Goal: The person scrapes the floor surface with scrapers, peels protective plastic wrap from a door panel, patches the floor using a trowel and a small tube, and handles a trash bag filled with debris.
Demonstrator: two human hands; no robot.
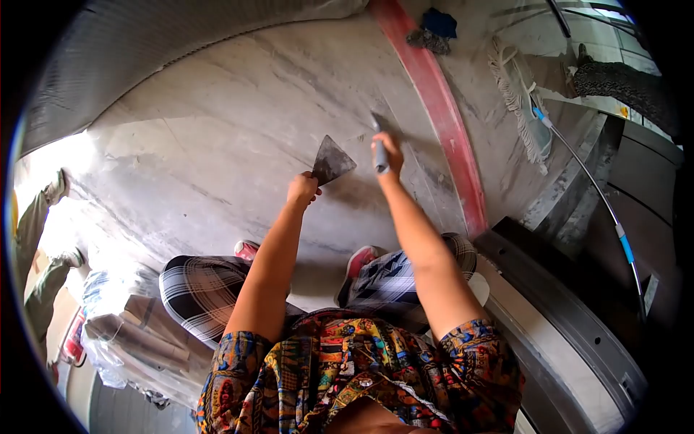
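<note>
My left hand (304, 188) is closed round the handle end of a putty knife (332, 160), whose broad, grey-smeared triangular blade points up and to the right. To its right, my right hand (388, 155) grips a tool with a grey handle (380, 153); a thin pointed part reaches forward from it. What kind of tool this is, I cannot make out. Both hands are over the pale, streaked stone floor (238, 130), in front of my knees. The two tools are apart.
A red strip (441, 108) crosses the floor on the right. Beyond it are a string mop (520, 108) and another person's leg (622, 83). Dark blue and grey cloths (436, 30) lie at the top. Plastic-wrapped items (137, 318) and another person's legs (32, 231) are left.
</note>
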